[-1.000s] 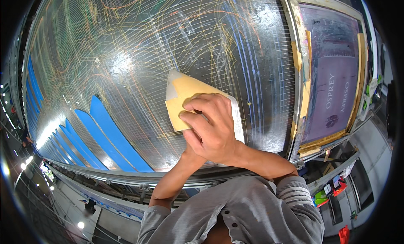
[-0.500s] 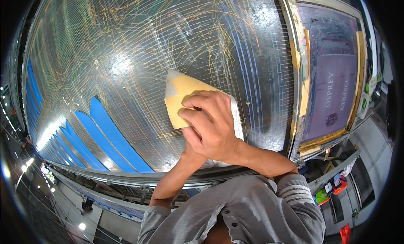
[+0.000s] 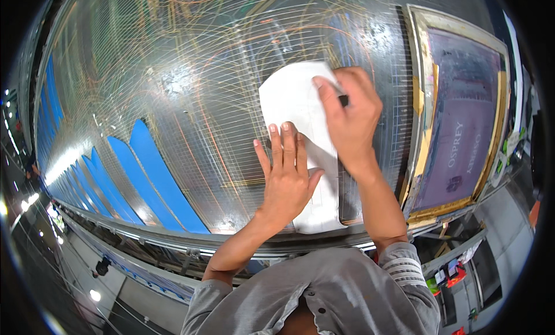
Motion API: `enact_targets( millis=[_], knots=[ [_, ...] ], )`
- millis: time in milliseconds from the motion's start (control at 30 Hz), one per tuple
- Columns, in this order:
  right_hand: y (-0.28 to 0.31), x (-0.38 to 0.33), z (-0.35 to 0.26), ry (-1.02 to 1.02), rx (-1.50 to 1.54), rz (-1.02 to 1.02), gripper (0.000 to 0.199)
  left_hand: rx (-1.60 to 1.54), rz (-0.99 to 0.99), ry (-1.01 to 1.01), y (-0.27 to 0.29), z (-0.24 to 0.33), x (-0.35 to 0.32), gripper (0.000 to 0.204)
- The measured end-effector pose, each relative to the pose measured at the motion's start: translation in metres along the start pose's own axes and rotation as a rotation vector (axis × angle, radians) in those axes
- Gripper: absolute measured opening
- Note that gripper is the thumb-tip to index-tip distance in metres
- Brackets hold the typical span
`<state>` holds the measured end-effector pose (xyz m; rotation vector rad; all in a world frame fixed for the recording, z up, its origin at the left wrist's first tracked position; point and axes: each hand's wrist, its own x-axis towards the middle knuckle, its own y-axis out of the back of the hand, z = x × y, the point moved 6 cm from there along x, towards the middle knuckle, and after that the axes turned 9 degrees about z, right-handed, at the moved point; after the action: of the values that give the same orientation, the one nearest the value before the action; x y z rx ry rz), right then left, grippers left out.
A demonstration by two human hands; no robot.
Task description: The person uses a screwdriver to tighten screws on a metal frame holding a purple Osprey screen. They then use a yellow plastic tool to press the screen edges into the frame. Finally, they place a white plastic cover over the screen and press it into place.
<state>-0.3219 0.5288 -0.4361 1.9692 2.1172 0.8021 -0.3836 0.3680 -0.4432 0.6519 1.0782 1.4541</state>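
Note:
A long white sheet-like panel [image 3: 292, 92] with a rounded far end lies on the dark, line-covered table [image 3: 196, 127] in front of me. My left hand [image 3: 287, 176] rests palm down with its fingers spread; its fingertips touch the panel's left side and the table beside it. At the panel's upper right edge, my right hand [image 3: 354, 118] is curled closed, the thumb over the white surface. A small dark-ended thing [image 3: 344, 100] shows between thumb and fingers, too hidden to name.
Blue pointed strips [image 3: 162, 182] lie in a row along the table's left near side. To the right stands a framed printing screen [image 3: 457, 121] with a purple mesh and taped edges. The table's near rail [image 3: 191, 253] runs just before my body.
The tan sheet that my right hand gripped no longer shows; a white surface faces up instead. My hands have come apart, the left now flat, the right farther away and to the right.

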Motion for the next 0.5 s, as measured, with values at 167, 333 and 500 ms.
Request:
enact_targets(
  millis=[167, 333, 500],
  knots=[
    [-0.012, 0.010, 0.030, -0.275, -0.121, -0.005, 0.029, -0.023, 0.009, -0.015, 0.003, -0.005, -0.006, 0.082],
    [-0.023, 0.005, 0.032, -0.300, -0.181, -0.041, 0.032, -0.027, 0.025, -0.016, 0.006, -0.015, -0.013, 0.082],
    [-0.025, -0.001, 0.013, -0.257, -0.176, 0.014, 0.028, -0.070, 0.080, -0.018, 0.015, -0.023, -0.021, 0.081]
  ],
)
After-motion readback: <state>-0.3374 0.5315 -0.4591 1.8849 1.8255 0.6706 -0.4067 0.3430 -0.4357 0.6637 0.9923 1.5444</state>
